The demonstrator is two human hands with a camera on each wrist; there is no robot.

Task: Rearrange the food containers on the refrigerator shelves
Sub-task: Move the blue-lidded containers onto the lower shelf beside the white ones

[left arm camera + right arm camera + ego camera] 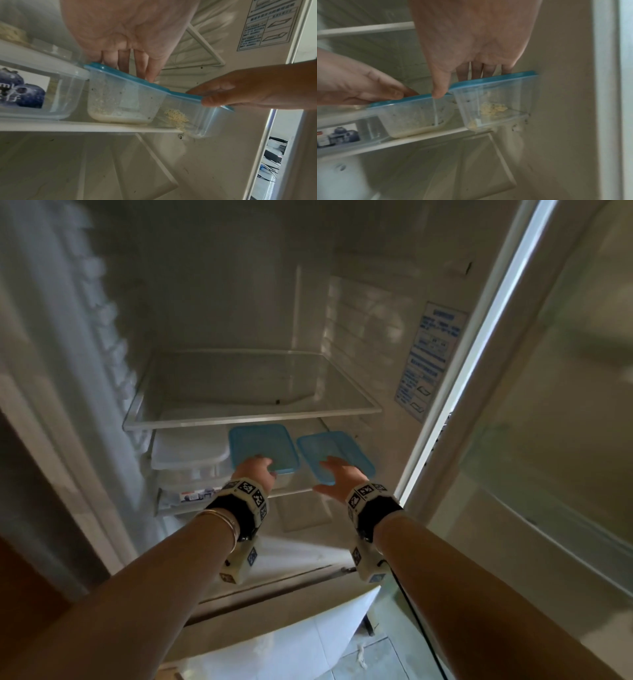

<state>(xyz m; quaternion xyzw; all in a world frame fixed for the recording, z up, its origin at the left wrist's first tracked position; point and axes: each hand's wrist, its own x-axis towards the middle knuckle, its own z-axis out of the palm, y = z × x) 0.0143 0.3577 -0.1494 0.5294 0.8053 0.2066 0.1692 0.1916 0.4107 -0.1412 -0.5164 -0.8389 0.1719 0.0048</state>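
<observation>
Left hand lay flat-fingered on one blue-lidded container; right hand likewise on another. Blueberry label: writing unreadable.

Lower shelf: two blue-lidded containers, white-lidded stack

On the lower shelf three containers sit in a row: the white-lidded container at the left, the middle container beside it, the right container nearest the side wall, overhanging the shelf's front edge. The upper shelf lies above them. The left hand rests on the middle container's lid, the right hand on the right one's.
</observation>
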